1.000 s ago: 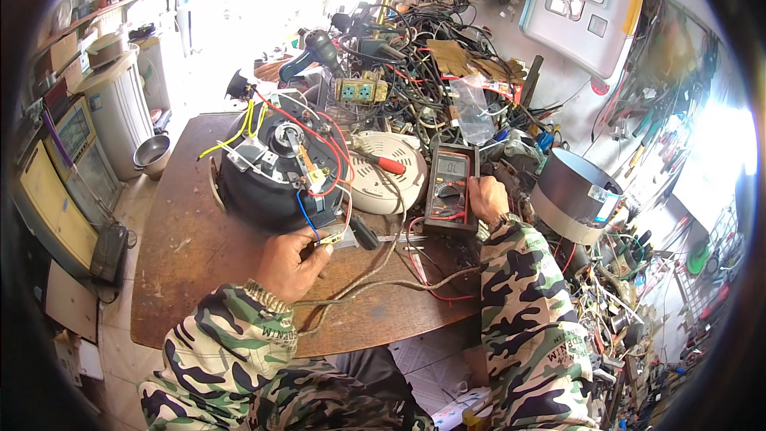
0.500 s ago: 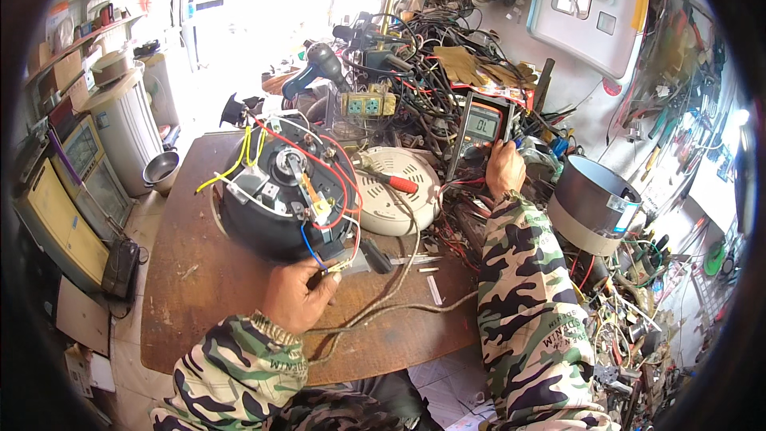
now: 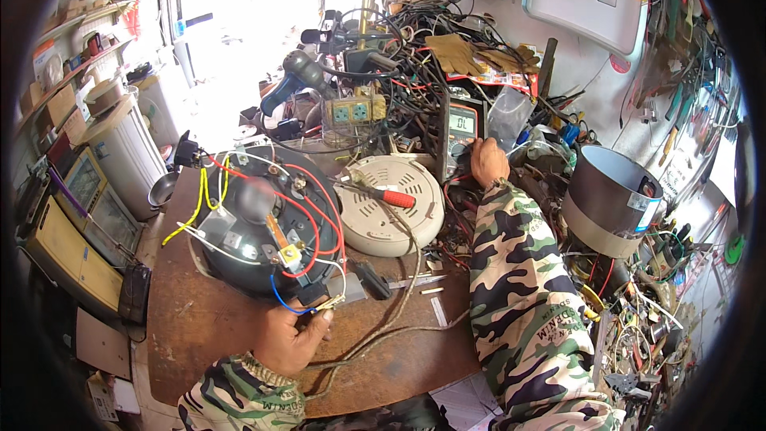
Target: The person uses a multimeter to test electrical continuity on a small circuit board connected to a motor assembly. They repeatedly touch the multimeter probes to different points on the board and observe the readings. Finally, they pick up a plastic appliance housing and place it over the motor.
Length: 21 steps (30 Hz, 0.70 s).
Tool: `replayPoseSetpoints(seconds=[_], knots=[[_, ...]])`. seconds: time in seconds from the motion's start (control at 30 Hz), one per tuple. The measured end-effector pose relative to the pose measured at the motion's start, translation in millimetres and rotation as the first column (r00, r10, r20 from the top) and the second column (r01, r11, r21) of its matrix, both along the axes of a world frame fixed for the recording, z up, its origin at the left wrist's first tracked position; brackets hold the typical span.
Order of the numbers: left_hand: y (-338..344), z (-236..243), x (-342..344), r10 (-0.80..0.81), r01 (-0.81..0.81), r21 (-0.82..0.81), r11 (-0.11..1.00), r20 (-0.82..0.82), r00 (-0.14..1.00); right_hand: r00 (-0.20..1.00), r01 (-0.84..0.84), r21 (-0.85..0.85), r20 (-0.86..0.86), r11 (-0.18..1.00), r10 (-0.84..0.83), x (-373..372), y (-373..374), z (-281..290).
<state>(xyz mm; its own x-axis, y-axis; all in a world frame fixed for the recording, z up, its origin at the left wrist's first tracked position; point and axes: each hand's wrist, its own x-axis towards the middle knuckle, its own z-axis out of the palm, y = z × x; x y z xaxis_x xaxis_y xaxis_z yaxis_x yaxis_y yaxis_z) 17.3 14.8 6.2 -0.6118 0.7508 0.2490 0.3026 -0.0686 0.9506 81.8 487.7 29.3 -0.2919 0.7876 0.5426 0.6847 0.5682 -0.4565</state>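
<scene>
My left hand point(image 3: 287, 339) pinches a small wire connector point(image 3: 329, 303) with white and blue leads at the near side of an upturned black appliance body point(image 3: 231, 251). That body carries red, white and yellow wires and metal fittings. Beside it lies a round, cream slotted cover point(image 3: 403, 227), with a red-handled screwdriver point(image 3: 397, 198) across it. My right hand point(image 3: 491, 164) grips the lower right side of a multimeter point(image 3: 461, 124), which stands propped at the back against the clutter. Grey-brown cords point(image 3: 383, 327) run over the wooden table point(image 3: 191, 359) near my left hand.
A heap of cables point(image 3: 399, 48) with tan gloves point(image 3: 455, 56) fills the back. A socket block point(image 3: 351, 112) sits before it. A dark metal cylinder point(image 3: 606, 199) and scrap parts crowd the right. Shelves point(image 3: 88, 64), bins and a steel bowl point(image 3: 162, 190) stand at the left.
The multimeter, earlier lying near the table's middle right, has been moved back by my right hand and now stands more upright. My left hand still holds the connector; the view has shifted.
</scene>
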Motion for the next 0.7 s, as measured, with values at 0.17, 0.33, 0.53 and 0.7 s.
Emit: replayPoseSetpoints(seconds=[0.17, 0.33, 0.53, 0.7], knots=[[-0.4, 2.1, -1.9, -0.016, 0.015, -0.030, 0.999, -0.049, 0.999, 0.983, -0.117, 0.120, 0.158, 0.986, 0.098, 38.6, 31.9, 14.8], [2.5, 7.9, -0.7, -0.068, 0.068, -0.022, 0.997, -0.031, 0.997, 0.943, -0.265, 0.034, 0.219, 0.964, 0.251, 115.4, -23.9, 97.4], [-0.2, 3.2, -5.0, -0.070, 0.071, 0.030, 0.997, -0.047, 0.996, 0.837, -0.405, -0.137, 0.344, 0.904, 0.427, 188.1, -131.4, 118.3], [-2.0, 5.1, -2.7, -0.059, 0.060, 0.040, 0.997, -0.031, 0.998, 0.736, -0.435, -0.232, 0.465, 0.870, 0.492, 221.0, -168.4, 95.7]])
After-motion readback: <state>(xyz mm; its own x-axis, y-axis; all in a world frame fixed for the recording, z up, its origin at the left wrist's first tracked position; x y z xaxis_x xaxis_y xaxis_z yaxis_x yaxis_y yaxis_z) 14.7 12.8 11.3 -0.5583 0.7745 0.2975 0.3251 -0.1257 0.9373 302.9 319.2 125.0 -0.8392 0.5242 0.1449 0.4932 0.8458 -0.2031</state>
